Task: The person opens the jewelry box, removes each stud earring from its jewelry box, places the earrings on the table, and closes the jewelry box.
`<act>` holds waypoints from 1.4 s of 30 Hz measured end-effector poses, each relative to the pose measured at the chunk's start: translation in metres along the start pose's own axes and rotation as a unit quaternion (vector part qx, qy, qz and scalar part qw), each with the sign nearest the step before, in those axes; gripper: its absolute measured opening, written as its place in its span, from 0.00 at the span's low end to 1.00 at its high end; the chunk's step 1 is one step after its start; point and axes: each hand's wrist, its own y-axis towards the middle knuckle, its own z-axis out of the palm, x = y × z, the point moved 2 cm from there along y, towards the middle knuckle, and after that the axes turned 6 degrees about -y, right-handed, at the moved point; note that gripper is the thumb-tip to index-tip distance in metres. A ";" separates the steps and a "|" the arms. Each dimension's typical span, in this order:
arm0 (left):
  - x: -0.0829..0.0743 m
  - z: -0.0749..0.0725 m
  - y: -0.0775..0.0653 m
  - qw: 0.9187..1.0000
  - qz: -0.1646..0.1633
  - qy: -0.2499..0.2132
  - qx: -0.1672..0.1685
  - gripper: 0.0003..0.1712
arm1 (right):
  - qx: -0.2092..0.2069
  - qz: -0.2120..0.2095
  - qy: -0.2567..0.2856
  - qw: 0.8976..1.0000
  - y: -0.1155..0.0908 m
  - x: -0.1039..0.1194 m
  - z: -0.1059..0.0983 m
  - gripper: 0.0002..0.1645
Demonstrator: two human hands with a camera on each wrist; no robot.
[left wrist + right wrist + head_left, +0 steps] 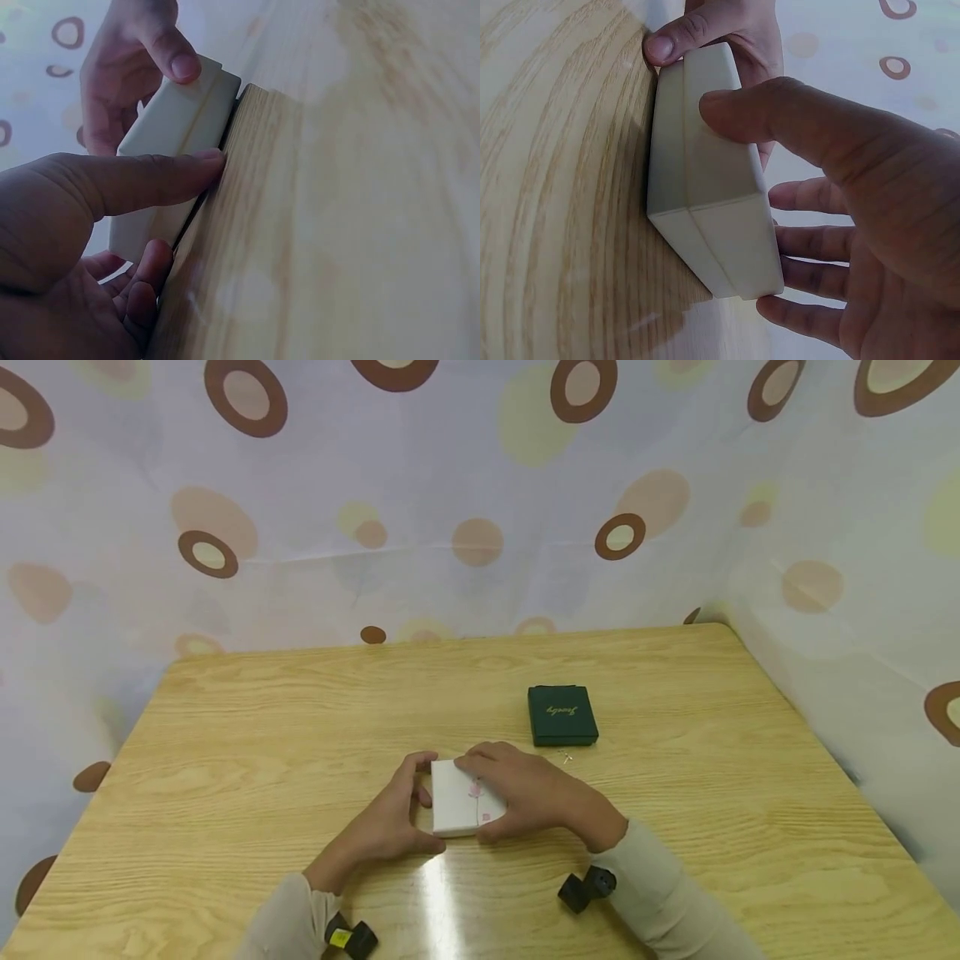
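Observation:
A small white box [454,797] with a pink flower motif and a thin cord-like line on top rests on the table in the head view. A seam between lid and base runs round its sides in the right wrist view. From the right, my right hand [528,793] grips the upper part [720,169], its thumb on the near side and fingers over the far side. My left hand [390,818] holds the box's left end low down, the thumb [161,182] along the near side close to the table and the other fingers curled behind.
A dark green box [562,717] with gold lettering, upside down from here, stands beyond my right hand. Tiny shiny pieces [566,757] lie just in front of it. The wooden table [300,710] meets a patterned cloth [420,485] at the back and right.

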 end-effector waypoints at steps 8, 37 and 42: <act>0.001 0.000 0.000 1.000 -0.005 0.006 -0.002 0.61 | -0.007 -0.013 -0.004 1.000 -0.001 -0.001 -0.002 0.50; 0.000 0.000 0.003 1.000 -0.009 -0.013 -0.007 0.60 | -0.031 -0.013 0.017 0.999 -0.004 -0.002 -0.018 0.49; 0.001 0.000 0.004 1.000 -0.006 -0.014 -0.005 0.59 | -0.048 -0.005 0.026 0.998 0.000 -0.008 -0.026 0.49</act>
